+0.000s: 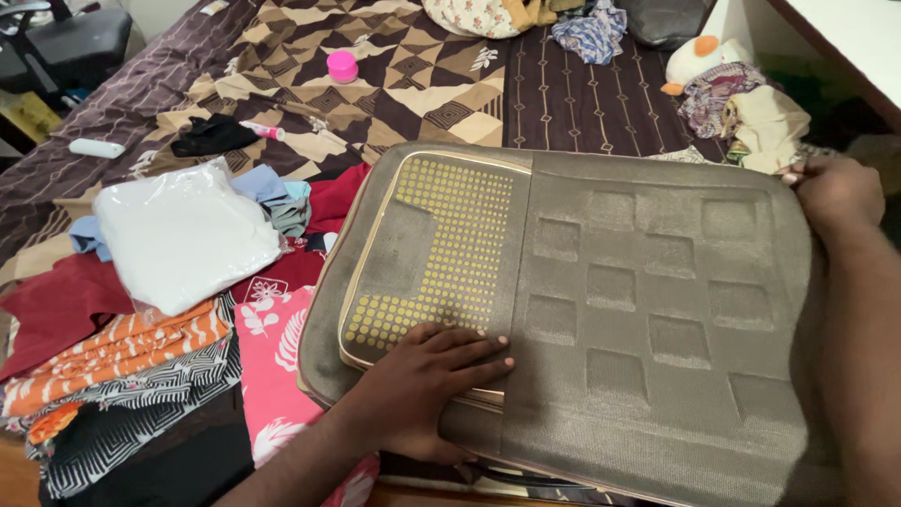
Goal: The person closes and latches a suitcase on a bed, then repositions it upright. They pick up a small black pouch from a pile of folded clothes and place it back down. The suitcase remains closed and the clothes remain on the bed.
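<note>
A large grey-brown fabric suitcase [648, 282] lies flat on the bed, with a front pocket panel covered in yellow dots [441, 249]. My left hand [427, 380] rests flat, fingers together, on the near edge of that dotted panel. At the suitcase's far right corner, my right hand [835, 192] grips the edge, fingers curled over it. Neither hand holds a loose object.
Left of the suitcase lie piles of folded clothes [122, 357] and a white garment in a clear plastic bag [183, 235]. On the patterned bedspread sit a pink jar [342, 66], a small tube [261, 130] and black cloth [211, 134]. Crumpled clothes and a plush toy [699, 58] are beyond.
</note>
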